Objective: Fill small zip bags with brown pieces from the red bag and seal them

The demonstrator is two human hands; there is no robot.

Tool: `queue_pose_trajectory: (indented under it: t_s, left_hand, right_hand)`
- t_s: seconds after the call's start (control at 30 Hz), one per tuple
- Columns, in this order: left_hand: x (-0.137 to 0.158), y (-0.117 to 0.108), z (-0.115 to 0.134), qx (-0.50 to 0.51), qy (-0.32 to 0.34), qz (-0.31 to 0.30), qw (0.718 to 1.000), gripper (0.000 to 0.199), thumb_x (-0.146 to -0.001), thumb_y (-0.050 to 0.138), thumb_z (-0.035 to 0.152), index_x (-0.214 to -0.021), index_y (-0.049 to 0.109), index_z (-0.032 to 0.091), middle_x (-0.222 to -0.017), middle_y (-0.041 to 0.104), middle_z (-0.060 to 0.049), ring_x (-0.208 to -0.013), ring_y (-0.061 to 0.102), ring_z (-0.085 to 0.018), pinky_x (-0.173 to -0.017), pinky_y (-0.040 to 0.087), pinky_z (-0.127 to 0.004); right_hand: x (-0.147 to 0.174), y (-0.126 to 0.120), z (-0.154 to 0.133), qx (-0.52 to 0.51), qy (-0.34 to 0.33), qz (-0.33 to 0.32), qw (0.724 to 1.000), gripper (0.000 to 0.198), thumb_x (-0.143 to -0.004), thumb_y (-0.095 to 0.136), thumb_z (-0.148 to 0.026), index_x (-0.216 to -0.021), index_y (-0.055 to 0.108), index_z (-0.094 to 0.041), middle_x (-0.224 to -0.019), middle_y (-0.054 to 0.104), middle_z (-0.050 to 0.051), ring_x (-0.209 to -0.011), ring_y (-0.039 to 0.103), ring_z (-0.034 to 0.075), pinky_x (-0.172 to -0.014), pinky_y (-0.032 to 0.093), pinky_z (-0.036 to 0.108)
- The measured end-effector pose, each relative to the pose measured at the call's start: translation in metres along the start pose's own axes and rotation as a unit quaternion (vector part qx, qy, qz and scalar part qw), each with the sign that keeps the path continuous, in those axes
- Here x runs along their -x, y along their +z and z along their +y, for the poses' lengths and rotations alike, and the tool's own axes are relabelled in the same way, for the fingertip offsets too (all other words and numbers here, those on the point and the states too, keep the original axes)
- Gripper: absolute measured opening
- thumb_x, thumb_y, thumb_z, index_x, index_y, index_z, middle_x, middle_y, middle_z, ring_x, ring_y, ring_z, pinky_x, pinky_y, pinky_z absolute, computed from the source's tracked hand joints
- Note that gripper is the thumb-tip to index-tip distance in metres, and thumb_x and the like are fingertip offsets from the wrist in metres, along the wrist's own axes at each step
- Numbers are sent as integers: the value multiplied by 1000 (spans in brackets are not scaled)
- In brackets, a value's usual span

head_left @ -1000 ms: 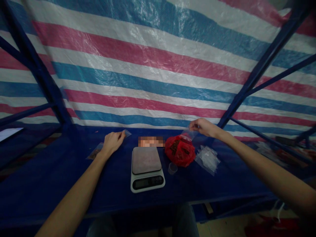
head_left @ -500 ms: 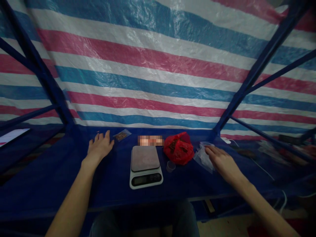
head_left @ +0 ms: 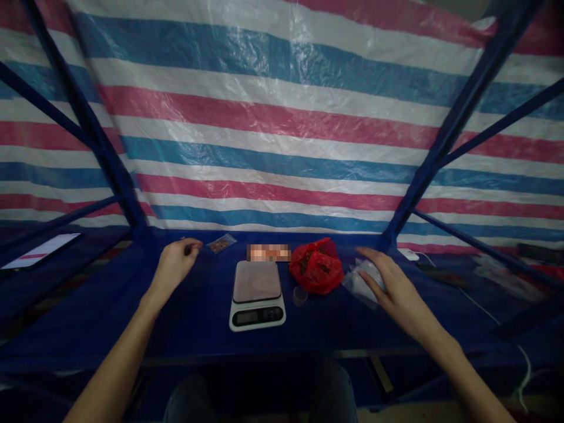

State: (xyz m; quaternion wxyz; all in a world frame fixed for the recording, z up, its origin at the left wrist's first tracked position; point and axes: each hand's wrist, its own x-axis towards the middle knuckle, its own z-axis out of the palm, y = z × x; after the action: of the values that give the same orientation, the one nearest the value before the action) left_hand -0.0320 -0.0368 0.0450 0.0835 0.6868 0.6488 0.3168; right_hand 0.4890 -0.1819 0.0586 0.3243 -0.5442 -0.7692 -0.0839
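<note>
My left hand [head_left: 175, 263] is at the back left of the blue surface, its fingertips drawn together. Whatever they may pinch is too small to make out. Just right of those fingers lies a small clear zip bag [head_left: 221, 243] with brown bits inside. My right hand [head_left: 394, 288] reaches over a pile of clear plastic bags [head_left: 363, 283], thumb and fingers apart. Between the hands stand a white kitchen scale [head_left: 257, 296] with a bare plate, a red plastic bag [head_left: 316, 267] holding dark brown pieces, and a small clear cup [head_left: 300, 295].
Behind the scale is a pixelated item [head_left: 268, 252]. A tablet-like screen [head_left: 42, 249] lies far left. At right are a white charger [head_left: 408, 254] with its cable and more clear plastic [head_left: 497, 273]. Blue metal posts [head_left: 425, 167] and a striped tarp [head_left: 264, 111] bound the surface.
My left hand's spread fingers have curled together near the zip bag. My right hand's thumb and fingers have parted over the clear bags. The view has shifted slightly.
</note>
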Motion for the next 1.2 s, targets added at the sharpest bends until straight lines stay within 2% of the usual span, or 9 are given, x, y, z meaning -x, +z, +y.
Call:
queue_pose_trajectory:
  t_s: [0.07,0.17,0.27,0.33,0.57,0.7,0.83,0.97,1.2]
  left_hand:
    - [-13,-5,46,188,59,-8,980,29,-89,50,26,-101,74,16,-100,81,-11,-94,77,-26,-84,60,-34]
    - [-33,-2,126,418,153,-79,892,49,-89,61,32,-135,57,17,-93,78,-6,-77,74,-20,-62,55,-27]
    - [-54,8,189,534,162,-155,815,76,-86,70,29,-154,36,24,-89,74,0,-63,68,-14,-54,49,-23]
    - [-67,15,209,579,148,-169,784,80,-82,75,26,-152,37,23,-85,70,3,-59,65,-12,-55,49,-22]
    - [-104,31,182,538,166,-253,787,72,-82,84,29,-144,48,23,-96,75,-4,-75,74,-18,-56,50,-23]
    - [-126,56,170,550,150,-185,800,55,-75,90,25,-120,59,20,-89,74,-1,-65,69,-13,-53,46,-21]
    - [-143,83,164,585,106,-199,779,58,-72,92,25,-121,61,21,-83,76,-2,-69,74,-17,-59,51,-24]
    - [-153,102,160,616,66,-174,766,54,-74,88,20,-120,60,22,-84,76,-1,-69,75,-17,-58,52,-24]
    - [-164,113,160,597,35,-76,798,30,-87,81,32,-102,57,23,-80,71,1,-64,70,-13,-51,48,-22]
  right_hand:
    - [-36,-11,-40,-89,-31,-9,995,34,-111,44,-33,-142,58,-33,-135,70,11,-128,67,32,-112,53,48]
    - [-104,-4,-89,-163,-106,-18,981,31,-111,44,-32,-136,63,-32,-134,69,10,-125,66,31,-108,53,48]
    - [-177,26,-110,-209,-97,39,972,39,-105,60,-42,-141,60,-28,-135,67,12,-115,67,32,-100,53,48]
    - [-216,49,-110,-257,-63,-12,964,32,-100,65,-44,-126,67,-25,-113,74,9,-100,68,30,-91,53,44]
    - [-259,100,-78,-330,-14,-54,942,39,-99,58,-54,-79,65,-21,-77,71,6,-78,63,24,-71,47,35]
    - [-266,113,-58,-392,-16,-85,916,45,-92,63,-61,-75,67,-20,-70,67,1,-65,55,16,-59,40,28]
    - [-274,125,-41,-426,11,-26,904,38,-82,79,-51,-71,68,-17,-64,61,0,-59,47,12,-55,33,28]
    - [-275,134,-29,-437,57,-30,897,35,-89,80,-41,-66,68,-16,-62,62,1,-56,50,11,-55,36,27]
    - [-275,146,-38,-454,93,-27,886,30,-94,79,-34,-71,69,-18,-69,65,0,-62,56,10,-59,44,24]
